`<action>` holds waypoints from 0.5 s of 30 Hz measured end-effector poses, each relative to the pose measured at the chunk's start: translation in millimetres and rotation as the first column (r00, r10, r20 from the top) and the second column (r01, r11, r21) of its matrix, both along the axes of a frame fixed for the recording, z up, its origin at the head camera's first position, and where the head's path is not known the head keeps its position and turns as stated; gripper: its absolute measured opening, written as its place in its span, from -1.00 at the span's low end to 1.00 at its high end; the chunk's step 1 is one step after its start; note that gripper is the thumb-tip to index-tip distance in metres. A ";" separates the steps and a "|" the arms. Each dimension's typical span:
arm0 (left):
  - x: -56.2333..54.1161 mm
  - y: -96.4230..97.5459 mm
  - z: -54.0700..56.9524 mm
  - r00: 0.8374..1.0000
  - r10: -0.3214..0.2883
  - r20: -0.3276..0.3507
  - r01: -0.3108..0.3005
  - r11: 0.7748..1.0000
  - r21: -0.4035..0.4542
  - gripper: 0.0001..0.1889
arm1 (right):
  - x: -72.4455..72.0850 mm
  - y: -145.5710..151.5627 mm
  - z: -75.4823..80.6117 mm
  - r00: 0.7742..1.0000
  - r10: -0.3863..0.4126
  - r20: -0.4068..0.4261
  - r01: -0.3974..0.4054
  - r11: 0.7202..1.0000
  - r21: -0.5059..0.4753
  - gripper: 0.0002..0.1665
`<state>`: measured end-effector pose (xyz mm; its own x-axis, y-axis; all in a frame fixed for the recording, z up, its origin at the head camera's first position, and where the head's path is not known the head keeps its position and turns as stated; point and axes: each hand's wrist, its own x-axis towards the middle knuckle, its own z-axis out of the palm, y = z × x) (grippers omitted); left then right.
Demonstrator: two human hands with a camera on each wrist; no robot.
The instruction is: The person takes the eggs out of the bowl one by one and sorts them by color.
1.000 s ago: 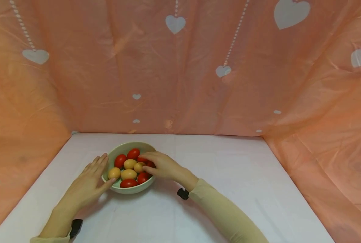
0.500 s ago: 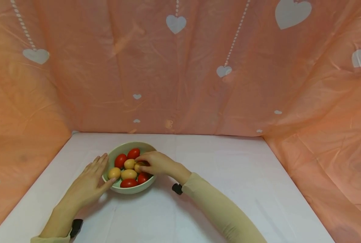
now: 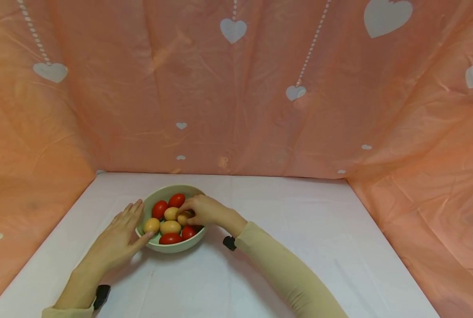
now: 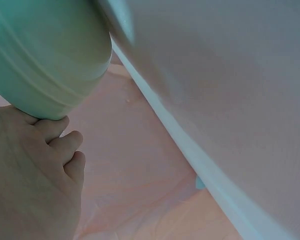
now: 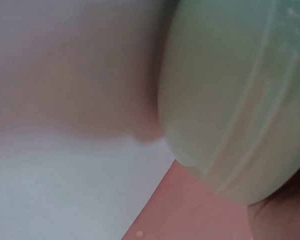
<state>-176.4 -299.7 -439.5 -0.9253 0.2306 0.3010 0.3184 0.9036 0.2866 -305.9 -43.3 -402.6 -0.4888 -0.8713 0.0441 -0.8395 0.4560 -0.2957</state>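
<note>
A pale green bowl (image 3: 168, 248) holds glossy red tomatoes (image 3: 170, 238) and several yellowish-tan eggs (image 3: 170, 227). My left hand (image 3: 115, 238) rests against the bowl's left side, fingers straight along the outside and thumb at the near rim. In the left wrist view, the fingers (image 4: 65, 145) lie at the bowl's outer wall. My right hand (image 3: 206, 212) reaches over the right rim, thumb and fingers pinching one egg (image 3: 183, 218) inside the bowl. That hand covers the bowl's right part. The right wrist view shows mostly the bowl's outer wall (image 5: 225, 100).
The bowl stands on a white-covered table (image 3: 284, 247), toward its back left. An orange-pink curtain (image 3: 260, 123) printed with pale hearts hangs behind and on both sides. Dark wrist cameras (image 3: 229, 243) sit below the wrists.
My right hand has shifted a little to the left and deeper over the bowl, its thumb and fingers closing round the egg. My left hand stays at the bowl's side.
</note>
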 end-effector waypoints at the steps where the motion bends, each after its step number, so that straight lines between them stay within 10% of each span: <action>1: -0.4 0.0 0.5 1.000 0.000 0.007 0.000 1.000 -0.002 -0.06 | 0.0 0.0 -0.2 1.000 -0.004 -0.004 0.004 1.000 0.002 -0.64; 15: -1.8 -0.2 0.1 1.000 -0.003 0.004 0.003 1.000 0.003 -0.07 | 0.6 1.6 -5.0 0.999 0.000 -0.047 0.000 1.000 0.000 -0.62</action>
